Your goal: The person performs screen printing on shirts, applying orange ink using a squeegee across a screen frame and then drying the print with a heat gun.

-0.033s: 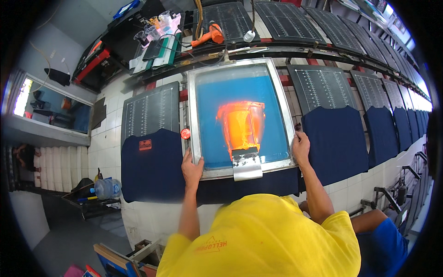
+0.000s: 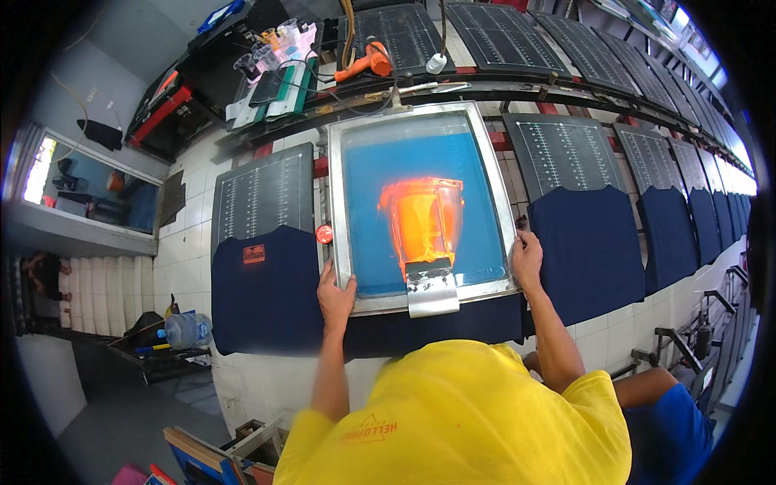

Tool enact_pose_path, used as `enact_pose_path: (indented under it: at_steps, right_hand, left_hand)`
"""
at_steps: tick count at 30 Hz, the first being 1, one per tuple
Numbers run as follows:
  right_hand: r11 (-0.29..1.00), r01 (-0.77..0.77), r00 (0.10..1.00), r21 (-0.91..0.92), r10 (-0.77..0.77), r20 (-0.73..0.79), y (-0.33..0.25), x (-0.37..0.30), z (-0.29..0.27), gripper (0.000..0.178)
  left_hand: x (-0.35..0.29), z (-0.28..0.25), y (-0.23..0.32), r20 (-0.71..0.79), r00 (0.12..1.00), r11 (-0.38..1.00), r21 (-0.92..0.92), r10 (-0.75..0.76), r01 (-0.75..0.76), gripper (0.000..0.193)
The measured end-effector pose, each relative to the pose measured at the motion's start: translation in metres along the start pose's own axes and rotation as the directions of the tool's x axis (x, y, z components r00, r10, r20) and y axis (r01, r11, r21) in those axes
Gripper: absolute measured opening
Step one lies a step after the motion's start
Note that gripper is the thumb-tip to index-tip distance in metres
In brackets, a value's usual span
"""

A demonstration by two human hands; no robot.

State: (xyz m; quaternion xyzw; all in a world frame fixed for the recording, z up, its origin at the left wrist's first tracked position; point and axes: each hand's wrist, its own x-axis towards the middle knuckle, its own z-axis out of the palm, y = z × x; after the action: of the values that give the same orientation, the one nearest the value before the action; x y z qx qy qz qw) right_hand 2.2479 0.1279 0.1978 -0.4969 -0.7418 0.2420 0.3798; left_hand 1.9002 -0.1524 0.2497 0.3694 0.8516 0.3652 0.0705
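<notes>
A silk-screen printing frame [image 2: 337,202] with a metal border and blue mesh lies over a dark navy shirt [image 2: 485,315], most of which it hides. My left hand [image 2: 335,296] is closed on the frame's lower left side, thumb on the border. On the opposite side, my right hand [image 2: 528,257] grips the frame near its lower right corner. Bright orange ink [image 2: 426,220] is spread over the middle of the mesh. A squeegee [image 2: 433,299] with a wide metal holder rests at the ink's near end, partly over the near border; neither hand touches it.
To the left, a navy shirt [image 2: 267,299] with a small orange print lies on a black board [image 2: 263,190]. More shirts [image 2: 582,250] on boards run right. An orange heat gun [image 2: 368,63] sits beyond the frame. A person in blue [image 2: 675,424] is at lower right.
</notes>
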Motion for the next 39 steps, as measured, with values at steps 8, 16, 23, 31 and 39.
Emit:
enact_pose_path:
  at_steps: [8,16,23,31,39]
  right_hand:
    - [0.99,0.055,0.994,-0.131,-0.042,0.101,-0.004,0.005,-0.011,0.019]
    - [0.813,0.57,0.568,0.116,-0.492,0.66,-0.152,-0.049,-0.047,0.058]
    - [0.686,0.72,0.416,0.102,-0.545,0.728,-0.166,-0.04,-0.029,0.056]
    - [0.696,0.717,0.514,0.041,-0.568,0.643,-0.17,-0.038,-0.009,0.058]
    - [0.677,0.736,0.54,-0.016,-0.574,0.616,-0.156,-0.065,-0.001,0.053]
  left_hand:
    - [0.002,-0.003,0.004,0.086,0.995,0.998,0.044,-0.059,0.055,0.045]
    - [-0.051,-0.01,0.056,0.192,0.906,0.923,-0.159,0.378,-0.351,0.038]
    - [-0.052,-0.001,0.09,0.408,0.769,0.861,-0.354,0.493,-0.364,0.037]
    - [-0.041,0.014,0.099,0.317,0.776,0.839,-0.199,0.545,-0.507,0.039]
    - [-0.065,0.021,0.089,0.284,0.787,0.824,-0.024,0.548,-0.566,0.037]
